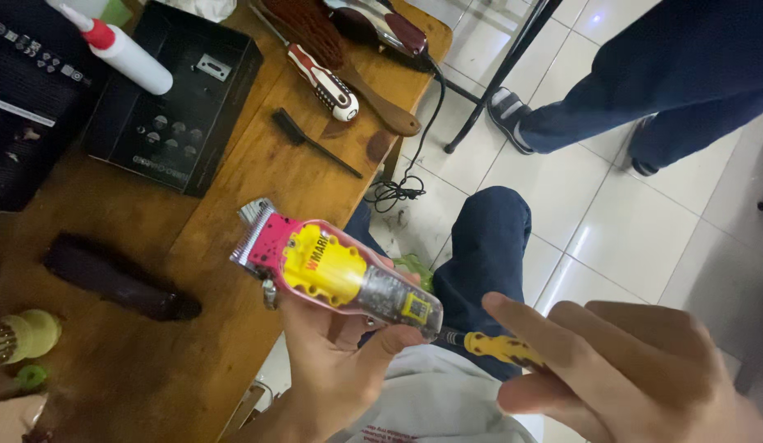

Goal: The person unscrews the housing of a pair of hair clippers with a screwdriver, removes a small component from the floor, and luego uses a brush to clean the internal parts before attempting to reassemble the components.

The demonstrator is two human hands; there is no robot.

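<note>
While the left hand (332,361) clamps the clear hair clipper (336,271) just off the wooden table (258,164), the right hand (627,369) grips a yellow-handled screwdriver (492,346) at the clipper's base.

Left hand (332,361) grips a hair clipper (336,271) with a clear body, yellow and pink inside; its fingers (398,332) wrap the underside, blade end pointing away past the fingertips. Right hand (619,369) holds a yellow-handled screwdriver (492,346), tip at the clipper's butt end, just beside the left thumb. Beyond the left fingers: wooden bench (234,189), black box (172,98), small black brush (312,141).
</note>
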